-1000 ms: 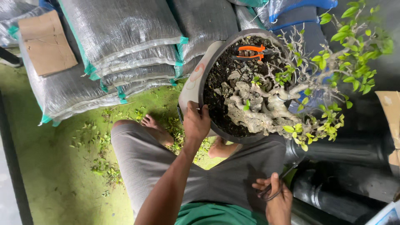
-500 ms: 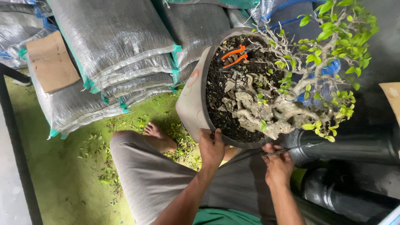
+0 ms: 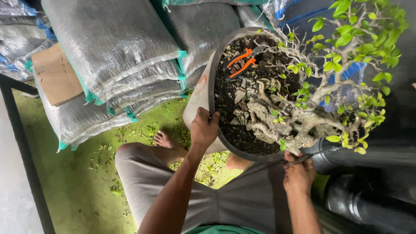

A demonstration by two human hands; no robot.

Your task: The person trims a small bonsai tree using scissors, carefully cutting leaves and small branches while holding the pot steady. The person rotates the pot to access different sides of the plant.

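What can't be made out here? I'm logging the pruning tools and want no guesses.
- Head view: thin dark metal tool in the right hand; its handles are hidden inside the fist.
- Orange-handled cutters on the soil: blades lost among twigs.
- Round dark plastic pot gripped by the left hand: its base is hidden.

A plant nursery yard: stacked woven sacks (image 3: 117, 65), potted bonsai (image 3: 303, 95), leaf-strewn ground (image 3: 86, 190).
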